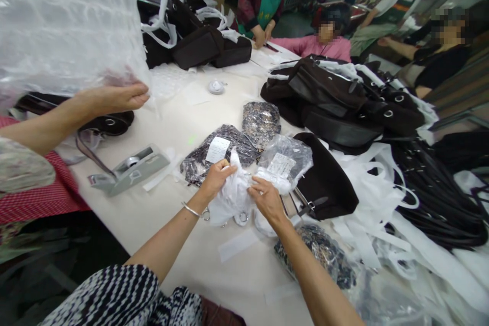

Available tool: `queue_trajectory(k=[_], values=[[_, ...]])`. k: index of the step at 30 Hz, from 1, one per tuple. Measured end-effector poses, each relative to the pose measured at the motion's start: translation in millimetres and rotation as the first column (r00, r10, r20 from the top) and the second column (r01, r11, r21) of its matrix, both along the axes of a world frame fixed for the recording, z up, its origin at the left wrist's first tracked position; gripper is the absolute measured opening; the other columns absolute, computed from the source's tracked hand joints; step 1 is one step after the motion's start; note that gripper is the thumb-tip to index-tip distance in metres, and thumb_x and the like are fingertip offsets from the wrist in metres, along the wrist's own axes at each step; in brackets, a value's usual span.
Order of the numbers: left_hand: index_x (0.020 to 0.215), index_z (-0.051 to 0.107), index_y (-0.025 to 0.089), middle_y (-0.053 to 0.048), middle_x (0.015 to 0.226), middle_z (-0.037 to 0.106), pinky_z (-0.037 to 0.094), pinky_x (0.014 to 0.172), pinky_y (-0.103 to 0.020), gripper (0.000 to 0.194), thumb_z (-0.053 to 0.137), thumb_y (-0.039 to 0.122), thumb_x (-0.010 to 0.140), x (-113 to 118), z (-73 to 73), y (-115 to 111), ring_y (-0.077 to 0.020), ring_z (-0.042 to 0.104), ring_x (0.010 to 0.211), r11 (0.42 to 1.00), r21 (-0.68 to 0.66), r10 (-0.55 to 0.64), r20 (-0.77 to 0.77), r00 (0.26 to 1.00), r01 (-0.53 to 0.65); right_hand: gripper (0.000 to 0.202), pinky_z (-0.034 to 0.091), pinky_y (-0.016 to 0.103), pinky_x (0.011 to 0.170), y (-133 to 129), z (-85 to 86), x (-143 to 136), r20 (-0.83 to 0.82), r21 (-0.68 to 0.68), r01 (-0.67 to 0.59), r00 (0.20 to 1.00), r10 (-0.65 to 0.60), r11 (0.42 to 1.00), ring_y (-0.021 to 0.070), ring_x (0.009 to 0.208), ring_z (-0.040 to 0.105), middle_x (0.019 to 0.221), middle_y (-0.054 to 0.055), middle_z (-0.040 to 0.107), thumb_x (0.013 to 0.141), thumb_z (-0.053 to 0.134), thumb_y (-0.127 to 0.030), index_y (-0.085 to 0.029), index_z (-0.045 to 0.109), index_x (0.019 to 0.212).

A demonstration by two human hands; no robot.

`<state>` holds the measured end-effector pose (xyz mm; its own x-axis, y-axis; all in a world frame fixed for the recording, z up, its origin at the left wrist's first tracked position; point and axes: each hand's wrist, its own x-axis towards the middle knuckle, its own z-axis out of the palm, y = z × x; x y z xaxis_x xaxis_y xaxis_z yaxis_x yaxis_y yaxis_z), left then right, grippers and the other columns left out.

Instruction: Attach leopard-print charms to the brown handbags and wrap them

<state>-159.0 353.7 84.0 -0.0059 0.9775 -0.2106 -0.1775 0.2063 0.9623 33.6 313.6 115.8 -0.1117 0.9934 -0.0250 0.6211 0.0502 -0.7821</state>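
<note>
My left hand [218,179] is closed, pinching a bunched-up piece of thin white wrapping [234,194] between thumb and fingers. Just to its right, my right hand [267,197] has its fingers bent onto the same white wrapping. Metal rings [241,218] show under the wrapping's lower edge. To the right of my right hand lies a dark brown bag [328,178] with a buckled strap. Clear plastic packs of dark contents lie around my hands: a labelled pack [217,150] behind the left, another labelled pack [280,163] behind the right, and one pack [323,254] by my right forearm.
A grey tape dispenser [132,169] stands at left. Above it, a co-worker's hand [114,98] holds bubble wrap [69,25]. Dark bags [344,97] are piled at right, others [202,46] behind. White strips [376,183] lie at right. More people work across the table.
</note>
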Motion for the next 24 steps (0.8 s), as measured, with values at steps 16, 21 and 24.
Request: queue_trajectory(k=[16, 21, 24], values=[[0.099, 0.06, 0.014, -0.005, 0.087, 0.068, 0.049, 0.071, -0.029, 0.043, 0.076, 0.034, 0.066, 21, -27.4, -43, -0.0187, 0.062, 0.076, 0.985, -0.147, -0.062, 0.156, 0.986, 0.086, 0.039, 0.021, 0.021, 0.039, 0, -29.1, -4, -0.433, -0.501, 0.197, 0.786, -0.442, 0.843, 0.0073, 0.04, 0.031, 0.048, -0.008, 0.04, 0.065, 0.064, -0.057, -0.02, 0.05, 0.065], [0.097, 0.058, 0.017, 0.001, 0.083, 0.064, 0.047, 0.071, -0.025, 0.032, 0.066, 0.028, 0.068, 20, -32.6, -27, -0.0145, 0.058, 0.074, 0.988, -0.113, 0.114, 0.083, 0.99, -0.104, 0.041, 0.022, 0.021, 0.04, -6, -24.3, 3, -0.464, -0.546, 0.116, 0.782, -0.415, 0.829, 0.0065, 0.042, 0.031, 0.048, -0.007, 0.041, 0.06, 0.073, -0.053, -0.02, 0.048, 0.061], [0.09, 0.057, 0.017, 0.002, 0.078, 0.061, 0.045, 0.067, -0.024, 0.025, 0.064, 0.029, 0.069, 19, -37.2, -19, -0.014, 0.056, 0.071, 0.98, -0.114, 0.163, 0.006, 0.987, -0.161, 0.04, 0.034, 0.02, 0.05, -6, -15.6, 8, -0.499, -0.53, 0.069, 0.781, -0.376, 0.845, 0.0073, 0.054, 0.042, 0.058, -0.005, 0.049, 0.061, 0.078, -0.049, -0.017, 0.053, 0.063]])
